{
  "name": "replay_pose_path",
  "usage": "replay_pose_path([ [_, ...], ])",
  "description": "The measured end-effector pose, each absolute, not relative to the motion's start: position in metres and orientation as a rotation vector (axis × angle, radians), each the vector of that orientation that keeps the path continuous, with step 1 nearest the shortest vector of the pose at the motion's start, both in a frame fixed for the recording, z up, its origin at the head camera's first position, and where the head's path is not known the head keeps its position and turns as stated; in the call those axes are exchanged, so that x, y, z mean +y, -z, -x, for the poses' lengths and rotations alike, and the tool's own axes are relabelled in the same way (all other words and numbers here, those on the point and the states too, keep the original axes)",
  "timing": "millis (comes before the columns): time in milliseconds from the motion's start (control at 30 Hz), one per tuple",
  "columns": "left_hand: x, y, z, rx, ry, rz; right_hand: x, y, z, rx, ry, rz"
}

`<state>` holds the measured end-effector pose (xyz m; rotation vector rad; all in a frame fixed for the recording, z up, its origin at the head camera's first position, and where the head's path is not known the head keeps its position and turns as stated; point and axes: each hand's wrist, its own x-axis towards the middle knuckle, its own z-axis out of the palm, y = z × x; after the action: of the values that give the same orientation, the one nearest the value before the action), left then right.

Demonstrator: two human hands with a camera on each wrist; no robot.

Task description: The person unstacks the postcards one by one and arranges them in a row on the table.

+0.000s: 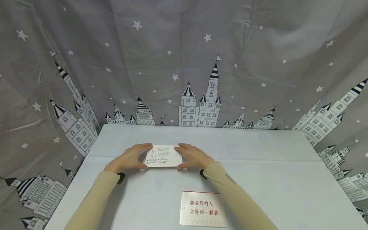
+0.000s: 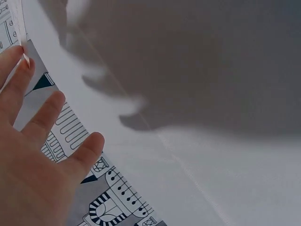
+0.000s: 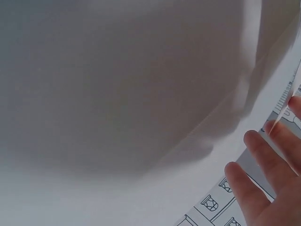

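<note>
Left hand [image 1: 129, 158], right hand [image 1: 196, 157]: fingers [image 1: 142, 146] pinch opposite ends of white rectangular handwritten card [image 1: 164, 156] over white table [image 1: 264, 185]. White red-lettered card [image 1: 202, 209] lies nearer the camera. Grey castle-and-star fabric backdrop [image 1: 184, 44] behind and both sides.

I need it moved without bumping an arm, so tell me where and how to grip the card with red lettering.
Probably pinch the card with red lettering at its left edge, coming from the left: it lies flat on the table, and that edge is uncovered, whereas the right sleeve crowds its right side.
</note>
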<state>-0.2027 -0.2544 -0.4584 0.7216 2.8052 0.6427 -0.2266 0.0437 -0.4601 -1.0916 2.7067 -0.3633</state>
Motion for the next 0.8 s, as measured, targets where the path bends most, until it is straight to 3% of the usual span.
replay_pose_path([
  [800,-0.262,0.463,0.230,2.746,-0.662,-0.568,0.019,0.462,0.249,2.725,0.298,0.941],
])
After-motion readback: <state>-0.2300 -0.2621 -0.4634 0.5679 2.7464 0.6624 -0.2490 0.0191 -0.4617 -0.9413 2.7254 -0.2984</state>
